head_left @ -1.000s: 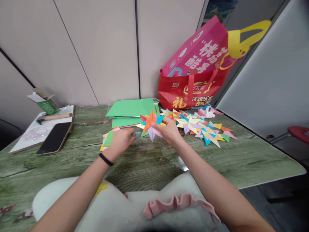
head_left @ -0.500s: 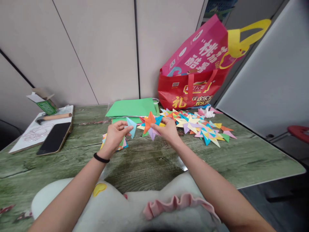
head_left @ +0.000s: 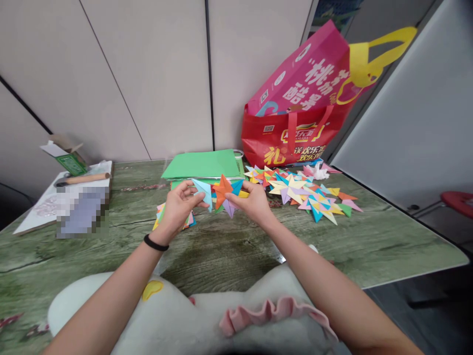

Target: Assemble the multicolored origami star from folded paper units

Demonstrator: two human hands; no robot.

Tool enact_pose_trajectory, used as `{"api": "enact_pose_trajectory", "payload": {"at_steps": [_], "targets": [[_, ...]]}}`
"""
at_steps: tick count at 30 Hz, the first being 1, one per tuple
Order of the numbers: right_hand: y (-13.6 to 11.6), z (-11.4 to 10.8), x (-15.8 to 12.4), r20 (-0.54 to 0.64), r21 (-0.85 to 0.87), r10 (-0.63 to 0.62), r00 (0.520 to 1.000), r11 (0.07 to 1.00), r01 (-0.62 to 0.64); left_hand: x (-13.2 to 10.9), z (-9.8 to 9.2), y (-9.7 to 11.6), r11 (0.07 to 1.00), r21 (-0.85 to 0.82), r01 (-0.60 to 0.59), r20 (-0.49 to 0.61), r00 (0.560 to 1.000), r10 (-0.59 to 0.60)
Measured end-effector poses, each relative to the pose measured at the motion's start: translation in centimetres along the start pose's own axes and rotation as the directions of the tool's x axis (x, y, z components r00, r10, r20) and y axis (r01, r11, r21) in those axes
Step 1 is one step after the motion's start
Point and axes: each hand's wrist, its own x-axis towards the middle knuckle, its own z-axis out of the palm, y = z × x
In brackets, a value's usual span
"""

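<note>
Between thumb and fingers, my left hand [head_left: 183,202] pinches a light blue folded paper piece [head_left: 204,191]. My right hand [head_left: 253,199] grips a multicoloured origami star [head_left: 224,190], its orange, blue, yellow and purple points facing me. The light blue piece is right beside the star's left side; whether the two touch or interlock I cannot tell. Both are held up over the table. Behind my left hand lies a pile of coloured paper [head_left: 159,217], partly covered by the hand. To the right of my right hand, several finished paper stars [head_left: 290,188] overlap in a heap.
Green sheets [head_left: 203,163] lie at the back of the table [head_left: 221,251]. A red bag [head_left: 258,135] holding a pink bag [head_left: 295,79] stands at the back right. On the left are a white board [head_left: 31,219], a wooden-handled tool [head_left: 90,178] and an open small box [head_left: 72,162].
The star in my right hand has moved left, and the light blue piece has shifted slightly right. The gap between them has closed up.
</note>
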Motion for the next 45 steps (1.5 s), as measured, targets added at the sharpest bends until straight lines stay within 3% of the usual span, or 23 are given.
{"api": "enact_pose_trajectory", "payload": {"at_steps": [6, 13, 17, 20, 26, 36, 45], "targets": [[0.0, 0.1, -0.1, -0.052, -0.061, -0.076, 0.996, 0.996, 0.072, 0.0, 0.2, -0.2, 1.0, 0.016, -0.006, -0.007, 1.0, 0.006], [0.2, -0.2, 0.2, -0.078, -0.115, -0.074, 0.994, 0.991, 0.065, -0.1, 0.4, 0.3, 0.998, 0.053, 0.017, -0.036, 0.999, -0.015], [0.3, -0.5, 0.4, -0.159, -0.09, -0.092, 0.983, 0.993, 0.079, 0.0, 0.3, 0.7, 0.993, -0.073, 0.089, -0.091, 0.991, -0.095], [0.3, -0.6, 0.4, -0.163, -0.079, -0.093, 0.982, 0.994, 0.081, 0.0, 0.2, 1.1, 0.975, -0.154, 0.161, -0.063, 0.983, -0.172], [0.3, -0.5, 0.4, -0.157, -0.081, -0.085, 0.984, 0.994, 0.073, -0.1, 0.1, 1.3, 0.964, -0.207, 0.169, -0.015, 0.984, -0.176], [0.1, -0.6, 0.3, -0.158, -0.129, -0.099, 0.982, 0.988, 0.079, 0.3, -0.2, 1.1, 0.897, -0.309, 0.317, 0.075, 0.948, -0.309], [0.2, -0.5, 0.2, -0.163, -0.064, -0.086, 0.983, 0.995, 0.077, 0.2, -0.1, 0.9, 0.9, -0.301, 0.315, 0.053, 0.948, -0.314]]}}
